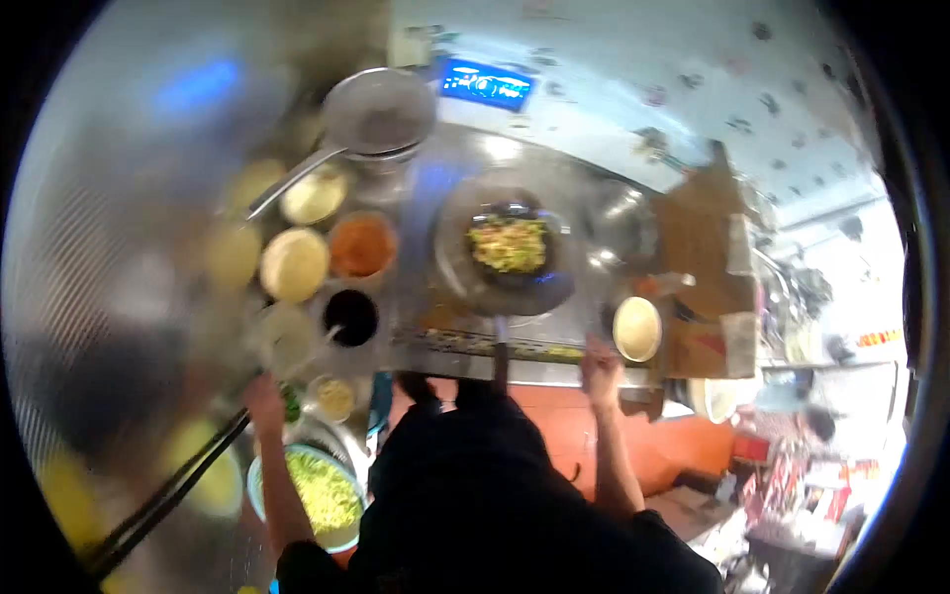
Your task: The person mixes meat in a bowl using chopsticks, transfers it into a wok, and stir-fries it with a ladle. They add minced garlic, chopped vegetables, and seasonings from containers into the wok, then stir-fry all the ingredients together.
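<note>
My left hand (pixel 262 404) is at the left, closed around the upper end of two long dark sticks (pixel 183 485) that look like chopsticks and slant down along the steel wall. Just beside it are a dish of chopped greens (pixel 290 403) and a small bowl of pale bits (pixel 334 396). At the counter's front edge, my right hand (pixel 601 371) is blurred, its fingers drawn together; whatever they may hold cannot be made out. Nearest to it is a pale round bowl (pixel 636 329). Between my hands, a wok (pixel 457 272) holds chopped yellow-green food (pixel 510 245), its handle (pixel 501 351) pointing toward me.
Tubs of orange-red seasoning (pixel 362 245), dark sauce (pixel 351 317) and pale contents (pixel 295 264) stand left of the wok. A strainer (pixel 379 114) rests behind them. A large bowl of shredded greens (pixel 317 495) sits below my left forearm. Cardboard (pixel 698 247) stands at right.
</note>
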### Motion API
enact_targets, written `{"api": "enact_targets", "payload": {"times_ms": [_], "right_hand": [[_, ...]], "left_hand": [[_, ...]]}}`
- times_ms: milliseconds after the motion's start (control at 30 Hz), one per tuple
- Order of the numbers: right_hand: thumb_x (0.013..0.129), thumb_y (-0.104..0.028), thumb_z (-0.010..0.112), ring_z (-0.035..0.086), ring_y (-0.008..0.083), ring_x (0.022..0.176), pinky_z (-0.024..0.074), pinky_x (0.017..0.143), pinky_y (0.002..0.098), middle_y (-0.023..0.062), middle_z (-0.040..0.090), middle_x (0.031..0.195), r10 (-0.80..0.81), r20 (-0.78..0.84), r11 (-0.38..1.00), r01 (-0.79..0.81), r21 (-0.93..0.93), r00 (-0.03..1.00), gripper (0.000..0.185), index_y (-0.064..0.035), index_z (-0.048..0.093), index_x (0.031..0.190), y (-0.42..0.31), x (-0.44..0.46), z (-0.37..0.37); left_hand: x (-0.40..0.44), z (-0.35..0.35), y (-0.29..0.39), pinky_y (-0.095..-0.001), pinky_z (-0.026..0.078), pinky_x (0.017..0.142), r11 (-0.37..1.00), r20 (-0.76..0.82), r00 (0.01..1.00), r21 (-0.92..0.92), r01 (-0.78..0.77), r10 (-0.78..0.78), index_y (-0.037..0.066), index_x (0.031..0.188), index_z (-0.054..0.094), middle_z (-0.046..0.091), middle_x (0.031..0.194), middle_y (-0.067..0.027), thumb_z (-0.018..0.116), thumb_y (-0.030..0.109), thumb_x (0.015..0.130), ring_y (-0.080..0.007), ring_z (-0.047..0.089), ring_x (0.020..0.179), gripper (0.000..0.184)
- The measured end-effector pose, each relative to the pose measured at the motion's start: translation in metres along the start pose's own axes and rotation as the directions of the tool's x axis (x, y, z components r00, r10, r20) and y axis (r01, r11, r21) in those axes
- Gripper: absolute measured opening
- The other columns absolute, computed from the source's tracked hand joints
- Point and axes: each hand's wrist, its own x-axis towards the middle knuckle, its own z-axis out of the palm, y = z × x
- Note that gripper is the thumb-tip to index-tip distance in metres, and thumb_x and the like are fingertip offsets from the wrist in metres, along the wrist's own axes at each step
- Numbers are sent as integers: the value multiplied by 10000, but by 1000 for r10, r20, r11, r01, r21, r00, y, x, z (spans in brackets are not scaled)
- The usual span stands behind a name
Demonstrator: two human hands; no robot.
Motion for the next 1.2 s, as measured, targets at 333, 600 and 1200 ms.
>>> {"api": "enact_targets", "payload": {"times_ms": [333,600,1200], "right_hand": [[996,-148,541,352,34,375,264,319,215,-25,448,555,341,112,909,-358,212,933,384,-32,544,1362,-35,-9,24],[984,-152,549,374,44,402,281,335,216,-20,459,571,386,142,899,-407,164,911,382,-36,563,1348,-39,-7,25],[984,-125,544,365,42,379,282,320,215,-14,476,552,354,191,905,-387,178,916,360,-16,577,1325,-17,-7,24]], "left_hand": [[28,-53,14,-333,529,555,605,-214,671,-673,425,-710,-15,929,677,701,769,-139,661,71,864,-252,670,628,109],[21,9,14,-265,532,547,-143,246,550,-964,223,-798,-81,959,653,693,757,-141,612,27,907,-162,643,609,126],[-15,-60,39,-330,594,658,-328,376,404,-926,186,-834,-100,1025,630,707,839,-178,605,33,879,-236,697,698,200]]}}
